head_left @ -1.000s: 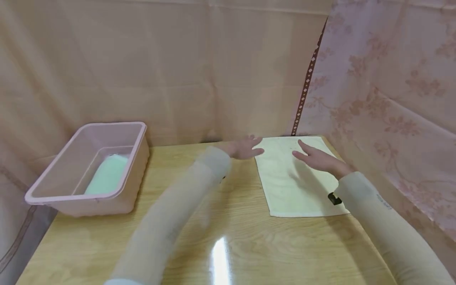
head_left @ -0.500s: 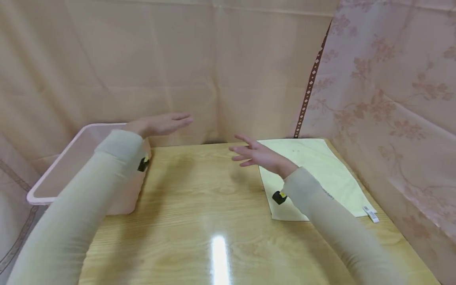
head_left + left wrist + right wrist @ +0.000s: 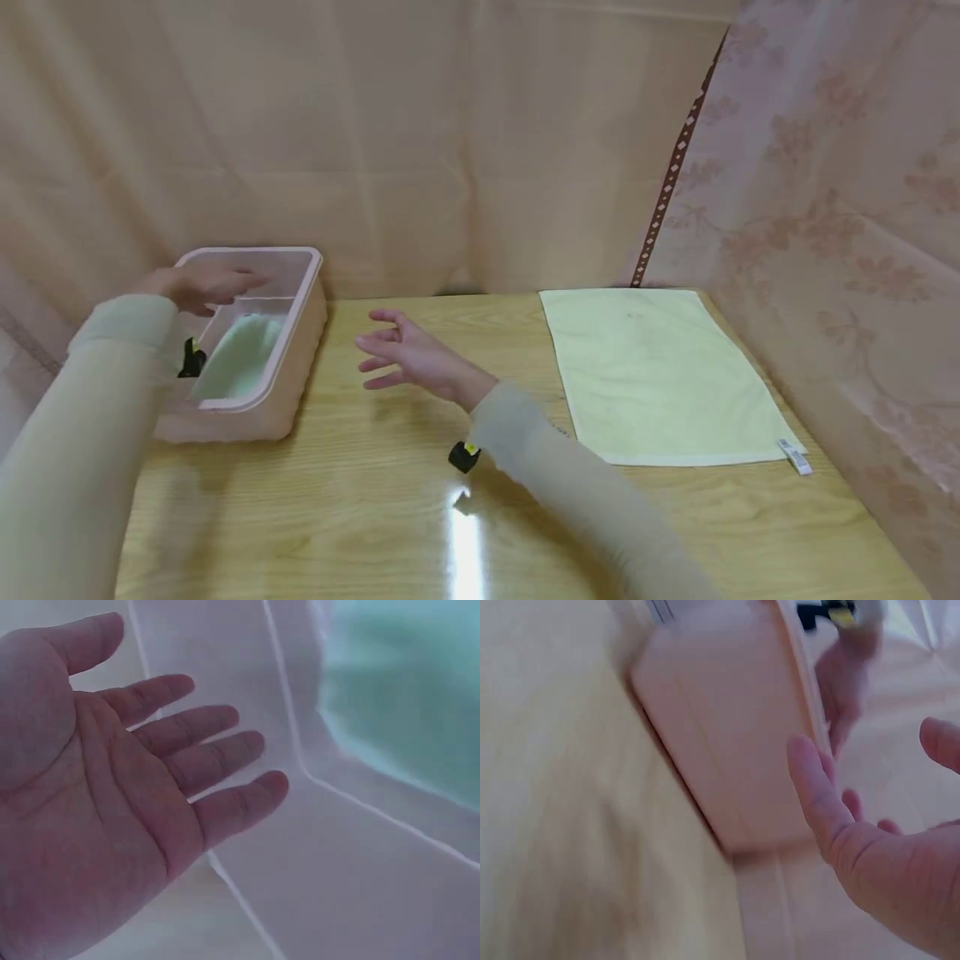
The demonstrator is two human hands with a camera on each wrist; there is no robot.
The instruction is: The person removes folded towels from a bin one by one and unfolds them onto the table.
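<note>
At the left of the surface (image 3: 360, 533), against the curtain (image 3: 375, 150), sits a pink tub (image 3: 303, 354), upright. Green item (image 3: 243, 354) lies inside on the tub floor; kind unclear. Left hand (image 3: 206, 286) is over the tub's back left part, fingers extended and a bit spread, grip slack, holding nothing; left wrist view has the palm showing, green item just beyond the fingertips, apart from them. Cannot tell if the hand touches the tub rim. Right hand (image 3: 420, 358) hovers above the surface between tub and towel, nearer the tub, fingers spread and slightly bent, grip loose and bare; right wrist view has the tub's outer side close by. Pale yellow towel (image 3: 667, 375) lies flat at right, well apart from the tub, white tag (image 3: 795, 457) sticking out at its near right corner. Patterned trim (image 3: 667, 183) runs down the corner behind it.
</note>
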